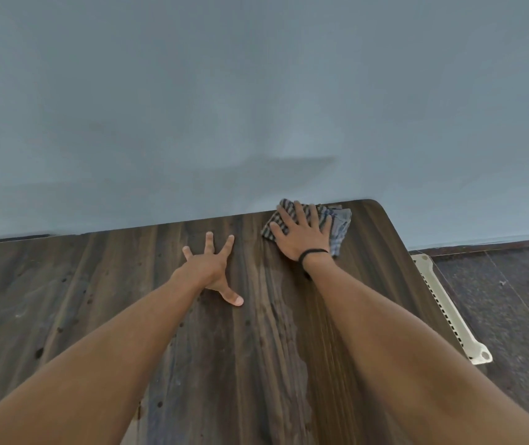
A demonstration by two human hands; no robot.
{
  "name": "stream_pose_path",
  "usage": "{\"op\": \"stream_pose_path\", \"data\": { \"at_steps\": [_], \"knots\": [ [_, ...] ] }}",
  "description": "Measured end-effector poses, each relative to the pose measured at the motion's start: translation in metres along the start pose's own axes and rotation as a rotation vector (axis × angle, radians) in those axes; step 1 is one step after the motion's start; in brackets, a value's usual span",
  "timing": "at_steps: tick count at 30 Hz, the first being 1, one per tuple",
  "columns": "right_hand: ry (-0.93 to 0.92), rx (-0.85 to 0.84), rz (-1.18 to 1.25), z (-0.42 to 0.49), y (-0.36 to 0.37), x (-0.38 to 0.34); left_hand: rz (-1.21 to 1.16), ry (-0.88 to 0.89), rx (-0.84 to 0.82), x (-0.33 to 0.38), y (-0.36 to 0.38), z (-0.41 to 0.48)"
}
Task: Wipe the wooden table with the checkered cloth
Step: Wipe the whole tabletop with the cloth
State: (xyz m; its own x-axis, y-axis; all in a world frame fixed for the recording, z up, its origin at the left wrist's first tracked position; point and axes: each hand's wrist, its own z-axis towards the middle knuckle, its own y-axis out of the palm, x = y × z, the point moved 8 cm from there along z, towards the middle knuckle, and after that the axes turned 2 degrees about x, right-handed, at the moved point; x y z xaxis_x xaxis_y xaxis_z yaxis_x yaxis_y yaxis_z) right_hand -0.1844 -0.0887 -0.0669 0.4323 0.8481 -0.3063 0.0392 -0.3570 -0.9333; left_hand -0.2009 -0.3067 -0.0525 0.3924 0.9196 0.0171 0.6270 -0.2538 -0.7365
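The checkered cloth [340,224], folded and blue-grey, lies near the far right corner of the dark wooden table [96,284], close to the wall. My right hand [301,234] presses flat on the cloth with straight, spread fingers; a black band circles its wrist. To its left, my left hand [213,268] rests on the bare wood, fingers splayed and thumb stretched toward me. A damp streak runs down the table from the cloth toward me.
A blue-grey wall [256,107] rises directly behind the table's far edge. Beyond the table's right edge, a cream plastic slotted piece [449,313] lies on the dark floor [513,300]. Small dark spots dot the wood at left.
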Motion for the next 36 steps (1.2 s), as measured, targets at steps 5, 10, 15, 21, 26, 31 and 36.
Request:
{"op": "stream_pose_path", "data": {
  "at_steps": [5,10,15,21,26,31,36],
  "knots": [
    [-0.249,-0.034,-0.097,-0.02,0.022,-0.017,0.018,0.009,0.011,0.001,0.003,0.001],
    [-0.016,-0.015,-0.011,-0.004,0.008,-0.026,-0.008,0.021,0.017,-0.001,0.002,0.0],
    [-0.188,0.036,-0.057,-0.057,0.026,-0.017,-0.034,0.033,0.014,-0.018,0.007,-0.005],
    [-0.09,0.076,-0.047,-0.067,0.029,-0.038,-0.006,0.02,-0.034,-0.045,0.015,-0.011],
    [-0.074,0.039,-0.029,-0.075,0.019,-0.008,-0.003,0.041,-0.003,-0.046,0.014,-0.01],
    [-0.23,0.073,-0.07,-0.132,0.045,-0.035,0.014,0.051,0.005,-0.045,0.015,-0.009],
    [-0.051,0.087,-0.046,-0.112,0.022,-0.001,0.003,0.047,0.013,-0.046,0.012,-0.01]
  ]
}}
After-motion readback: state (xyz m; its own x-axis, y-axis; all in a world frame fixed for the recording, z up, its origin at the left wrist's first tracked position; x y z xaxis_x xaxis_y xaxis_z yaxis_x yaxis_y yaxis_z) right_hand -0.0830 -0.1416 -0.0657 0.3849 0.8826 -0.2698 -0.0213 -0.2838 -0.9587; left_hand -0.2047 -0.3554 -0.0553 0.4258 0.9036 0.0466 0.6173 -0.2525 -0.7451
